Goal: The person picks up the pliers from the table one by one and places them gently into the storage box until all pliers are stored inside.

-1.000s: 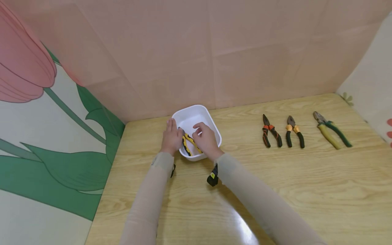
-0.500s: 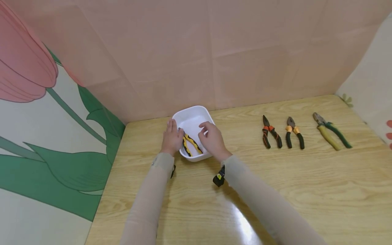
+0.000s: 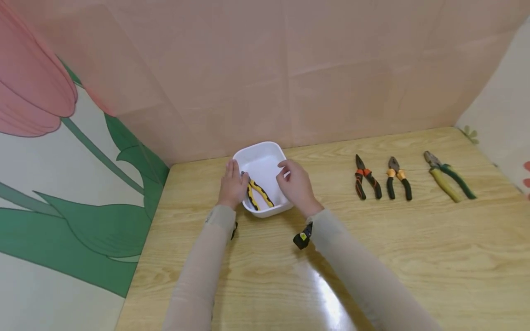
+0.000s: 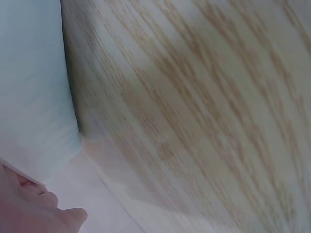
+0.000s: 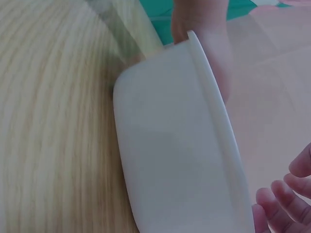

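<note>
Since a second ago our right hand (image 3: 296, 186) has drawn back out of the white tub (image 3: 265, 151); it was over the yellow-and-black pliers (image 3: 257, 195) then, and now it hovers at the tub's right rim, fingers loosely curled and holding nothing. The pliers lie alone in the tub, near its front left corner, handles toward us — we judge them released and set down. Our left hand (image 3: 233, 186) has not shifted; it rests against the tub's left wall, fingers straight and together, steadying it.

Three more pliers lie in a row on the wooden table (image 3: 372, 257), well apart from the tub: the orange-and-black pliers (image 3: 366, 183), the black-handled pliers (image 3: 398, 184) and the green-and-yellow pliers (image 3: 448, 182); only the head view shows them, or the inside of the tub at all.

The right wrist view gives what the head view cannot — the tub's outer wall (image 5: 170, 160) close up, our right fingertips (image 5: 279, 204) apart from the rim and not touching it, and the left hand (image 5: 201, 29) on the far side. The left wrist view is blurred; it shows the tub's wall (image 4: 34, 97) and table grain (image 4: 204, 107).
</note>
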`<move>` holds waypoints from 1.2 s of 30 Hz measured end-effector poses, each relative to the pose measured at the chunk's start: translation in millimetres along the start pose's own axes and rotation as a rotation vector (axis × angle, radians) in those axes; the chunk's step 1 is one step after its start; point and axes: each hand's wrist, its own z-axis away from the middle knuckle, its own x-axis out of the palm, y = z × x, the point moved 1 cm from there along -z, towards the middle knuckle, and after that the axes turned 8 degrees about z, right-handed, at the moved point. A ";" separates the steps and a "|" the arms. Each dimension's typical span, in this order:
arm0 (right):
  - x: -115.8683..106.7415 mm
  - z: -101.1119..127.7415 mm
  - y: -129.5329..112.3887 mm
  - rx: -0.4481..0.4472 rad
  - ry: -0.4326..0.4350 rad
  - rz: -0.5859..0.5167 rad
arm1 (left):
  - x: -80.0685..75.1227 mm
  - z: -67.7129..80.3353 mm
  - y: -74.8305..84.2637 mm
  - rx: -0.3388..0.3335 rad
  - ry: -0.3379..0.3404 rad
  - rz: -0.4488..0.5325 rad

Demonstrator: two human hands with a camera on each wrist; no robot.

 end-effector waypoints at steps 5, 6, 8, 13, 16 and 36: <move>-7.4 -1.4 6.4 0.015 0.023 -0.012 | -0.2 -1.5 -1.6 0.009 0.009 0.016; -8.9 -1.6 7.7 0.015 0.028 -0.018 | -0.2 -1.9 -1.6 0.012 0.011 0.020; -11.6 -1.8 9.9 0.013 0.031 -0.028 | -0.3 -2.6 -1.7 0.016 0.014 0.019; -18.0 -1.7 17.1 0.000 0.033 -0.043 | -0.5 -3.0 -1.6 0.015 0.016 0.014; -21.2 -1.7 22.9 -0.008 0.037 -0.036 | -0.6 -2.3 -1.8 0.017 0.017 0.016; -50.6 -0.3 37.1 0.031 0.031 0.000 | 2.2 -4.7 -6.6 0.024 0.036 0.029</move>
